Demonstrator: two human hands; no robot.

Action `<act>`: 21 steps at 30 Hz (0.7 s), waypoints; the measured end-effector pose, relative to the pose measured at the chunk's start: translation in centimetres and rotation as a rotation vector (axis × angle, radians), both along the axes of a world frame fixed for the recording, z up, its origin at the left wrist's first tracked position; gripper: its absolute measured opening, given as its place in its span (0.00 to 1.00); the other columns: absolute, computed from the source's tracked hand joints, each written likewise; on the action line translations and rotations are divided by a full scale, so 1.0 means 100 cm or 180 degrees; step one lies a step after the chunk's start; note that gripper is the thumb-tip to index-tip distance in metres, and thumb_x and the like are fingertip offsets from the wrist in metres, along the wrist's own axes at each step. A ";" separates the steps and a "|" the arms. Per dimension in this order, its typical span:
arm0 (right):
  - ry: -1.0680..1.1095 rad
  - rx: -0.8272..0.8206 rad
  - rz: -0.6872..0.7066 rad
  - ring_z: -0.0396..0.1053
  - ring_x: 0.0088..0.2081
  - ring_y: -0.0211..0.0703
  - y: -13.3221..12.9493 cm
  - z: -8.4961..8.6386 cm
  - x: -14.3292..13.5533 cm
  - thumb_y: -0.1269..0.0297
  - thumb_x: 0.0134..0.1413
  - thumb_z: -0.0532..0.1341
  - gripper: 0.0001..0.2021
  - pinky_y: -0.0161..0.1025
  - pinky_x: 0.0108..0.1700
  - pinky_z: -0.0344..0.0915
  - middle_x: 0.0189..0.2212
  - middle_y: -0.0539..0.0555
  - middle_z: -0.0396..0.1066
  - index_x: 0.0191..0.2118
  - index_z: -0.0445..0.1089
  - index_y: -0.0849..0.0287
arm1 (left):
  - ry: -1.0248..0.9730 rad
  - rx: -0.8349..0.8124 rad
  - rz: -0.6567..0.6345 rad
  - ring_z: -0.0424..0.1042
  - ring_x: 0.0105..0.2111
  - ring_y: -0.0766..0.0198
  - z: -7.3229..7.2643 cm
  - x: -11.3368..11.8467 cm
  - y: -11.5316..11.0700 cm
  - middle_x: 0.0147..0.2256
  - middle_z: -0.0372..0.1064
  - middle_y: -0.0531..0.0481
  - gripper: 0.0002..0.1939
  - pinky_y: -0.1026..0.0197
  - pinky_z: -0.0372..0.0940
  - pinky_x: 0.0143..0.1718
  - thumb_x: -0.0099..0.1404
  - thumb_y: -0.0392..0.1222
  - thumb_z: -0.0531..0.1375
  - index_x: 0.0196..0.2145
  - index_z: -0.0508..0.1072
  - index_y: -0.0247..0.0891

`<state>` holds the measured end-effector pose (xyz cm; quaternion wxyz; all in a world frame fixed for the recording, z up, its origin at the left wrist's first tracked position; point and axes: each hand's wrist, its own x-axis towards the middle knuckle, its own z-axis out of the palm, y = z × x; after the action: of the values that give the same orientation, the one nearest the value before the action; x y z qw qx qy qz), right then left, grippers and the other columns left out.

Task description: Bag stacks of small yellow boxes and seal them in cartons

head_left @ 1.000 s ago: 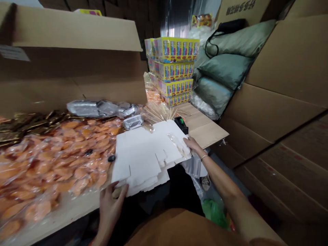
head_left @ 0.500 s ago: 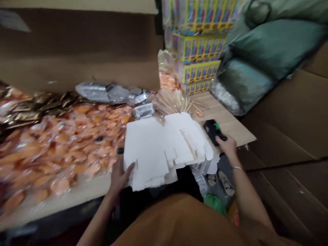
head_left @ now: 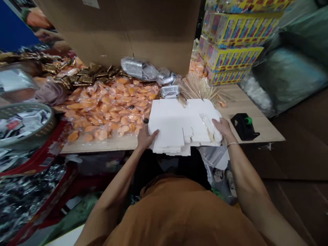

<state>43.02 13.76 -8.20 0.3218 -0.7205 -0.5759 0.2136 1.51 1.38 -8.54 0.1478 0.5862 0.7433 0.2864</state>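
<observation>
A stack of flat, unfolded white cardboard boxes [head_left: 169,126] lies at the table's front edge. My left hand [head_left: 146,136] grips its left edge, thumb on top and fingers along the side. At the opposite edge, my right hand [head_left: 223,130] holds the stack with its thumb over the top; its other fingers are partly hidden. A narrow clear packet with thin sticks [head_left: 208,128] rests on the cardboard beside my right thumb. To the right of that hand stands a black tape dispenser [head_left: 244,128] with a green hub, untouched.
Wrapped orange pieces [head_left: 110,106] cover the table's left part. Behind the cardboard are foil trays [head_left: 169,91] and bagged wooden sticks [head_left: 197,87]. Yellow packaged boxes [head_left: 230,58] are stacked at the back right. A basket [head_left: 48,131] stands at left; another person's hand [head_left: 48,35] shows beyond.
My right hand has left the tape dispenser and moved left onto the cardboard stack. My left hand stays at the stack's left edge. The view has turned left.
</observation>
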 end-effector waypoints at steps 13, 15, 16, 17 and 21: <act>-0.1654 0.0621 0.0558 0.64 0.56 0.63 -0.098 0.024 -0.003 0.54 0.61 0.59 0.25 0.55 0.57 0.63 0.54 0.70 0.68 0.57 0.68 0.66 | 0.0548 -0.0282 -0.0028 0.61 0.62 0.34 -0.001 0.011 -0.059 0.62 0.62 0.27 0.46 0.38 0.61 0.58 0.61 0.68 0.55 0.65 0.60 0.29; -0.1996 0.0545 0.1164 0.64 0.55 0.60 -0.099 0.031 -0.012 0.59 0.65 0.56 0.19 0.52 0.56 0.64 0.51 0.68 0.69 0.55 0.69 0.64 | 0.0835 -0.0062 -0.0261 0.51 0.68 0.34 0.003 0.019 -0.043 0.69 0.50 0.29 0.47 0.35 0.54 0.64 0.62 0.66 0.56 0.68 0.56 0.31; -0.2065 0.0407 0.1425 0.66 0.53 0.57 -0.093 0.035 -0.016 0.63 0.66 0.54 0.16 0.49 0.55 0.65 0.48 0.66 0.70 0.54 0.70 0.63 | 0.0927 -0.0034 -0.0524 0.48 0.69 0.35 0.005 0.025 -0.029 0.70 0.49 0.31 0.45 0.35 0.51 0.65 0.63 0.65 0.57 0.68 0.57 0.34; -0.2099 0.0275 0.1656 0.67 0.50 0.54 -0.082 0.040 -0.019 0.68 0.65 0.53 0.15 0.45 0.53 0.66 0.45 0.64 0.71 0.52 0.72 0.63 | 0.0977 -0.0054 -0.0854 0.47 0.69 0.36 0.009 0.031 -0.011 0.69 0.51 0.34 0.42 0.36 0.50 0.66 0.64 0.63 0.57 0.67 0.59 0.36; -0.2101 0.0258 0.2190 0.69 0.47 0.49 -0.001 0.065 -0.042 0.78 0.63 0.53 0.14 0.41 0.50 0.65 0.43 0.61 0.73 0.47 0.74 0.64 | 0.0918 -0.0288 -0.1748 0.55 0.68 0.42 0.033 0.055 0.094 0.67 0.58 0.38 0.30 0.41 0.53 0.66 0.65 0.56 0.58 0.60 0.69 0.40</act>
<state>38.86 13.67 -1.66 0.0602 -0.5042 -0.8603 0.0448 7.01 10.78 -5.26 0.1385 0.7925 0.5825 0.1163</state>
